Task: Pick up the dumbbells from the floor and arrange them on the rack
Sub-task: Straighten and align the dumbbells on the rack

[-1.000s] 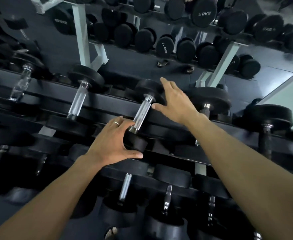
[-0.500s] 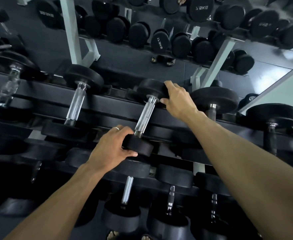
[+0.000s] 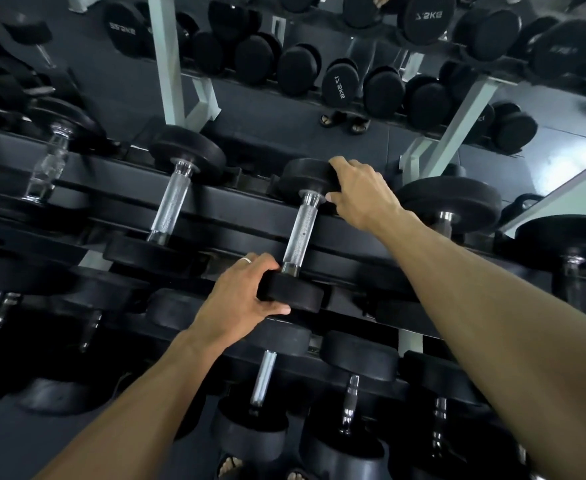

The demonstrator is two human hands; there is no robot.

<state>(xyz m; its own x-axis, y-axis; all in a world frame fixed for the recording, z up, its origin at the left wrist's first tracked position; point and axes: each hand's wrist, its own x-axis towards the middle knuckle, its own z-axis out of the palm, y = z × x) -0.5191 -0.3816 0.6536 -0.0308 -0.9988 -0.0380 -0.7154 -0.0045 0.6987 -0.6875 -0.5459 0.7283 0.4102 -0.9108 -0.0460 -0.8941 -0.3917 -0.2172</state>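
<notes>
Head view shows a dumbbell (image 3: pixel 300 233) lying across the upper tier of the black rack (image 3: pixel 236 216), its knurled chrome handle running near to far. The left hand (image 3: pixel 241 299) curls round the near weight head, thumb beneath and fingers over the top, a ring on one finger. The right hand (image 3: pixel 360 192) grips the far weight head, fingers hooked over its rim and thumb by the handle's collar. Another dumbbell (image 3: pixel 177 199) rests just left on the same tier. A mirror (image 3: pixel 319 50) beyond reflects more racked weights.
</notes>
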